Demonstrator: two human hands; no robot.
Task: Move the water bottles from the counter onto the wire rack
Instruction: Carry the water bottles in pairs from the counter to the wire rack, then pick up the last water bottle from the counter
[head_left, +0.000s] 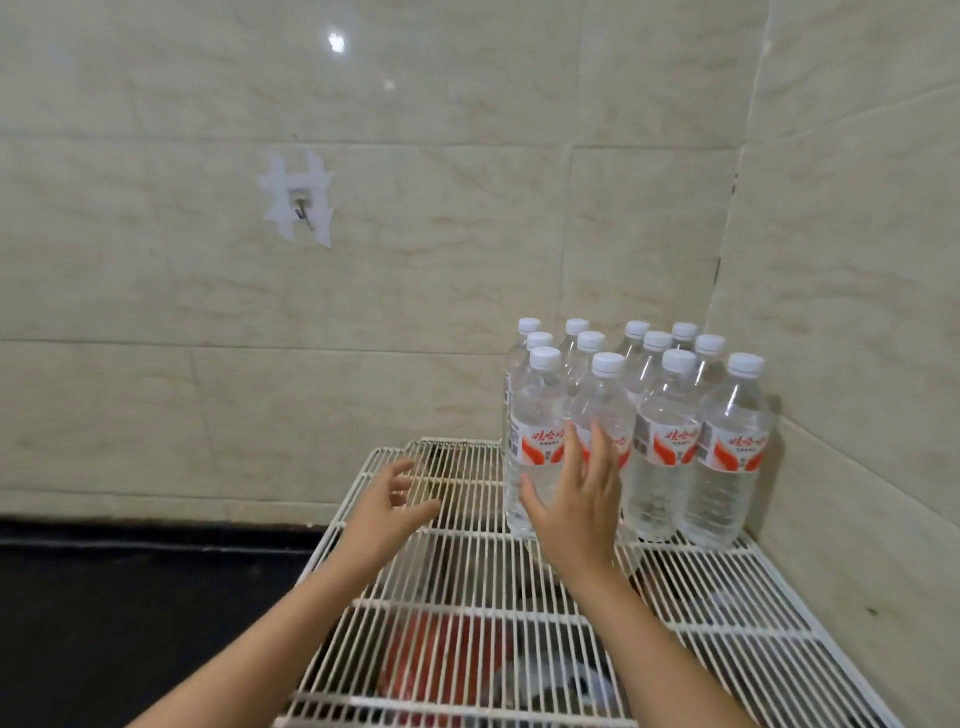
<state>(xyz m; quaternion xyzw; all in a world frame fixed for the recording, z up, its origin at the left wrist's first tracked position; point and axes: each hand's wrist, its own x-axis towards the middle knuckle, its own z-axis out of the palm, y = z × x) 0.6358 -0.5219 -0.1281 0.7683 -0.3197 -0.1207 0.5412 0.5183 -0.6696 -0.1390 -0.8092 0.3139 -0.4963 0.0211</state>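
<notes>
Several clear water bottles (670, 441) with white caps and red-and-white labels stand upright in rows at the far right corner of the white wire rack (467, 582). My right hand (576, 499) is open, fingers spread, just in front of the front-left bottle (535, 441); whether it touches is unclear. My left hand (389, 504) hovers over the rack's left part, fingers loosely curled and holding nothing.
Beige tiled walls meet in a corner behind the bottles. A small metal hook on white tape (300, 200) is fixed to the back wall. A dark counter surface (130, 613) lies left of the rack. Red and dark items (431, 660) show blurred beneath the wires.
</notes>
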